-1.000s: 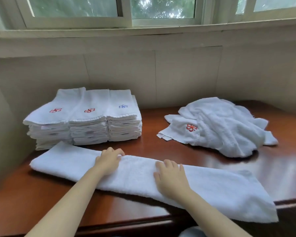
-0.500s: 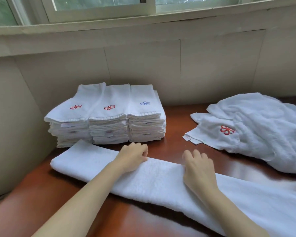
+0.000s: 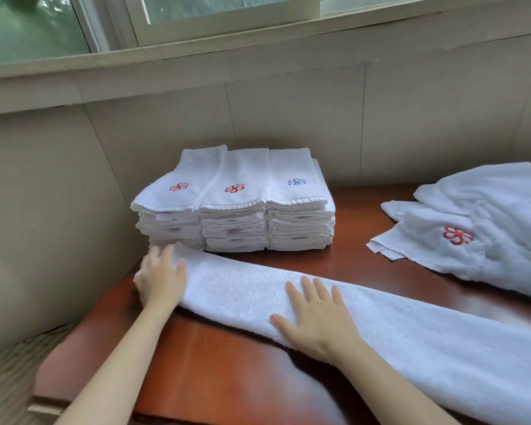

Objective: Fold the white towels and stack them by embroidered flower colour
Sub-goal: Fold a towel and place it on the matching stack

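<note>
step: cross-fold pending | my left hand [image 3: 161, 280] flat on end of towel strip [image 3: 411, 332], right hand [image 3: 316, 317] flat mid-strip — neither gripping | next: I pinch that end — fold rightward

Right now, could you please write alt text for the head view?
Left hand and right hand rest on a long folded towel on a wooden table. Behind stand three folded stacks, two red-flowered, one blue; an unfolded heap lies to the right.

Head camera looks forward and down, close over the table [image 3: 227, 378].
</note>
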A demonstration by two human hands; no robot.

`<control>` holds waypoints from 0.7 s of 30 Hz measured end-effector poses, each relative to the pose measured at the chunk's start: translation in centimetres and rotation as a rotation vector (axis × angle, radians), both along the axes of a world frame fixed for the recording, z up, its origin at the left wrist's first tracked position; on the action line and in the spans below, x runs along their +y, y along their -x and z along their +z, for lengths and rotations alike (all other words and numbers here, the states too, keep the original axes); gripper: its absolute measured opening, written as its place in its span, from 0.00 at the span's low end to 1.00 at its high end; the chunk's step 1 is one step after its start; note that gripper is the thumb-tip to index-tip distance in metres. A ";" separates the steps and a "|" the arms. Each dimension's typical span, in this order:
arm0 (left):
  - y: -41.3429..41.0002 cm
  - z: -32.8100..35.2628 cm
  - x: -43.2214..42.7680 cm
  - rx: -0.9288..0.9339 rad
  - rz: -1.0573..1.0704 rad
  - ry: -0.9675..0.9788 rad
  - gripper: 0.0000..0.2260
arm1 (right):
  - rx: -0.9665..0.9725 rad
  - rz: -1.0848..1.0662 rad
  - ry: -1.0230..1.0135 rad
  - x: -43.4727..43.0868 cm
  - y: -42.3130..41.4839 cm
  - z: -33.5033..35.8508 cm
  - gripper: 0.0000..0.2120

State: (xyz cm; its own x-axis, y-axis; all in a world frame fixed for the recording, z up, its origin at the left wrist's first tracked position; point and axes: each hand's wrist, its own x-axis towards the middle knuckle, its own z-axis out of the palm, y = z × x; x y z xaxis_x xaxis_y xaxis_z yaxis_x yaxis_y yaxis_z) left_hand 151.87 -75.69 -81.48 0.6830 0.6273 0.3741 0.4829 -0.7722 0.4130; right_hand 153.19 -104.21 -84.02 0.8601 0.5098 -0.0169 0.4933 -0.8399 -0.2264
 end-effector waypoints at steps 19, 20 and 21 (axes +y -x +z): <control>2.1 8.8 -15.1 -0.075 -0.872 0.445 0.16 | 0.811 -0.394 -1.624 -4.3 0.5 4.4 0.24; 2.5 9.0 -16.9 0.157 -1.021 0.336 0.15 | 0.925 -0.381 -1.740 -5.6 0.5 4.6 0.31; 3.0 9.0 -18.4 0.360 -1.125 0.257 0.14 | 1.015 -0.355 -1.862 -7.0 0.7 4.7 0.34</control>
State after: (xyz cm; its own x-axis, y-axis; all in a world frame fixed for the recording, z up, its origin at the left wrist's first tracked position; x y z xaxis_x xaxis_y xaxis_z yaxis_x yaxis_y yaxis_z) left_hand 148.82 -94.07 -72.52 0.9343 -0.3566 0.0021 -0.2875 -0.7498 0.5960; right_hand 152.52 -111.21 -79.30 0.9172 0.3362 -0.2140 -0.3846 0.6058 -0.6965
